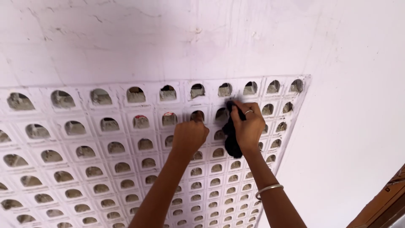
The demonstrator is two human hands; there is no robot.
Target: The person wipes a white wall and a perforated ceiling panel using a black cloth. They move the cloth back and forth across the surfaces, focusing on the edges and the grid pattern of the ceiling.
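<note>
A white lattice vent block wall (84, 139) with rows of small arched holes fills the lower left of the head view. My right hand (249, 126) is closed around a dark cloth (231, 139) and presses its top against a hole in the second row, near the lattice's right edge. The rest of the cloth hangs down below my fist. I wear a ring on that hand and a silver bangle (268, 190) on the forearm. My left hand (190, 135) rests against the lattice just left of the cloth, fingers curled into a hole.
Plain white plaster wall (202, 38) with fine cracks lies above and to the right of the lattice. Two holes (141, 121) left of my hands show something reddish inside. A brown wooden frame (386, 202) enters at the bottom right corner.
</note>
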